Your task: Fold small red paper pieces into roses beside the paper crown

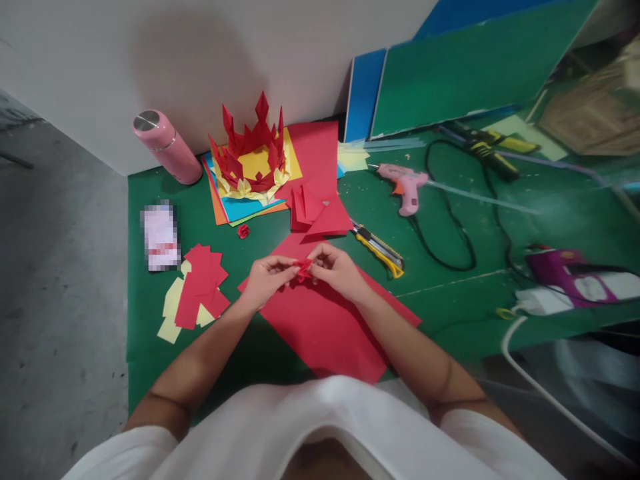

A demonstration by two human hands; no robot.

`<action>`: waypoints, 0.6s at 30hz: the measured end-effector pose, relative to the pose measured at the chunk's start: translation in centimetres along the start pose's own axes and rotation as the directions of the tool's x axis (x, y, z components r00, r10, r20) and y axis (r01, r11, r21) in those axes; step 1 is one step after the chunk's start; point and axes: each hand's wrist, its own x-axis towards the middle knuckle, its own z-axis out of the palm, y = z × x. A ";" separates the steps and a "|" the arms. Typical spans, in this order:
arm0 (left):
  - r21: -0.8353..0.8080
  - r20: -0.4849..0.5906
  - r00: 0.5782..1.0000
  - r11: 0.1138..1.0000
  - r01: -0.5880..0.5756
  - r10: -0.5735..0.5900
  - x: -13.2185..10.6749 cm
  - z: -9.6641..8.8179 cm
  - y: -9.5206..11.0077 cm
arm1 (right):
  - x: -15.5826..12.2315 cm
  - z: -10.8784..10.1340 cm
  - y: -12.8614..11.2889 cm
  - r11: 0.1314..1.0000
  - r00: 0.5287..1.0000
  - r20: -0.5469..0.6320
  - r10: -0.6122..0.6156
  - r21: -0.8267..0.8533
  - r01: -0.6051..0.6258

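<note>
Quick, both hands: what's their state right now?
Left hand: closed, pinching one side of the small red folded paper.
Right hand: closed, pinching the other side of it.

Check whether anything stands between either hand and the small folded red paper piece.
Nothing visible does: the left hand and right hand both hold the folded red paper piece at their fingertips, over the large red sheet. The yellow utility knife lies off to the right.

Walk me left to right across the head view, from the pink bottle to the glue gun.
Pink bottle, small red paper rose, left hand, folded red piece, right hand, pink glue gun.
</note>
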 end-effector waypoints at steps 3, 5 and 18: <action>-0.013 0.003 1.000 1.000 0.010 -0.010 0.0 0.0 0.0 | 0.1 -0.1 0.0 1.000 1.000 0.018 0.013 0.024 -0.013; -0.016 0.003 1.000 1.000 0.010 -0.010 0.0 0.0 -0.1 | 0.1 -0.2 -0.1 0.999 0.999 0.033 0.006 0.040 -0.007; 0.062 -0.119 0.972 0.979 -0.196 0.202 0.2 0.0 -0.4 | 0.1 0.8 -0.1 0.989 0.985 -0.101 -0.138 -0.061 0.132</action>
